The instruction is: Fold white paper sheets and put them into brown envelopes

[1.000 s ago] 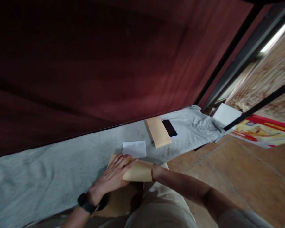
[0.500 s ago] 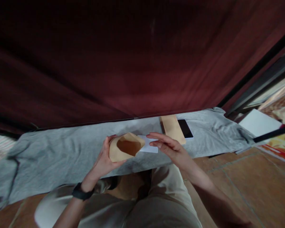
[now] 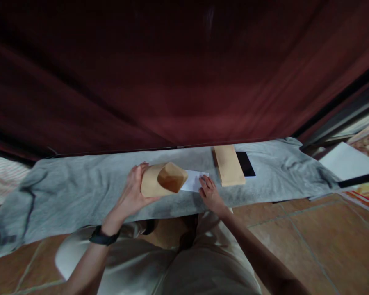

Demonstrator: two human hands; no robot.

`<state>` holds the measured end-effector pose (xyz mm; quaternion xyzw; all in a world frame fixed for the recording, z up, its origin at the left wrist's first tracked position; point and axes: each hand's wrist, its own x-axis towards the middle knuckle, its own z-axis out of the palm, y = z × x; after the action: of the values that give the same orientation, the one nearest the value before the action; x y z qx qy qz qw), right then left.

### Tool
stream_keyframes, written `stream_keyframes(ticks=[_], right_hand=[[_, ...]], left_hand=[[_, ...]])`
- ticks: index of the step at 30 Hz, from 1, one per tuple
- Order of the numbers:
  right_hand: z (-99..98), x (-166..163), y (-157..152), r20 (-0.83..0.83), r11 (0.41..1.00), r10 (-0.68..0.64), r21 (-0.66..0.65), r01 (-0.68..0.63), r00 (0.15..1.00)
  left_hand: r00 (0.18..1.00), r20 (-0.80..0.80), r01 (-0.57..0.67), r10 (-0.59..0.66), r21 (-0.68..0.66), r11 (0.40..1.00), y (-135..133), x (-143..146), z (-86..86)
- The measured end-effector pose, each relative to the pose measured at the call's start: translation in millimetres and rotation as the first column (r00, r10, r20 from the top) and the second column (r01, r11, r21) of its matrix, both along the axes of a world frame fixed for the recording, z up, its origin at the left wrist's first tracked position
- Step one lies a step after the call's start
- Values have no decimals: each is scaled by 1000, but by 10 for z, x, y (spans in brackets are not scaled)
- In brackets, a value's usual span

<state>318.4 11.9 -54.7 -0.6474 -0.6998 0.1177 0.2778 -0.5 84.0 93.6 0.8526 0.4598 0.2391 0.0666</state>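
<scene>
My left hand (image 3: 133, 192) grips a brown paper envelope (image 3: 160, 184) from its left side, squeezed so that its mouth gapes open toward the right. My right hand (image 3: 209, 194) lies with fingers stretched out flat on a folded white paper (image 3: 193, 180) that rests on the grey cloth (image 3: 80, 192) just right of the envelope's mouth. A black watch sits on my left wrist.
A stack of brown envelopes (image 3: 229, 164) lies on the cloth to the right, with a black phone (image 3: 246, 163) beside it. A dark red curtain (image 3: 172, 73) hangs behind. White sheets (image 3: 347, 159) and a colourful print lie at the far right on the tiled floor (image 3: 310, 241).
My left hand lifted the envelope off the cloth and squeezed it open. My right hand came out from under it, rose, then lowered onto the white paper.
</scene>
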Motion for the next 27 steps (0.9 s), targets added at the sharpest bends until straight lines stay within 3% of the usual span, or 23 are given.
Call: stream_keyframes(ticks=[3, 8, 17, 23, 27], right_hand=[[-82, 74, 25, 31, 998, -57, -6, 58, 998], [-28, 177, 245, 32, 993, -89, -74, 91, 995], [251, 204, 553, 123, 941, -110, -307, 143, 986], [241, 281, 564, -7, 957, -178, -235, 172, 984], [217, 379, 456, -342, 976, -206, -135, 170, 917]], left_hand=[[982, -163, 83, -91, -56, 995, 338, -194, -212], [920, -371, 55, -124, -191, 980, 770, -387, -526], [843, -500, 24, -198, -333, 943, 895, -321, -615], [865, -462, 68, -195, -277, 958, 858, -374, -702], [966, -179, 145, -185, -213, 966, 556, -234, -776]])
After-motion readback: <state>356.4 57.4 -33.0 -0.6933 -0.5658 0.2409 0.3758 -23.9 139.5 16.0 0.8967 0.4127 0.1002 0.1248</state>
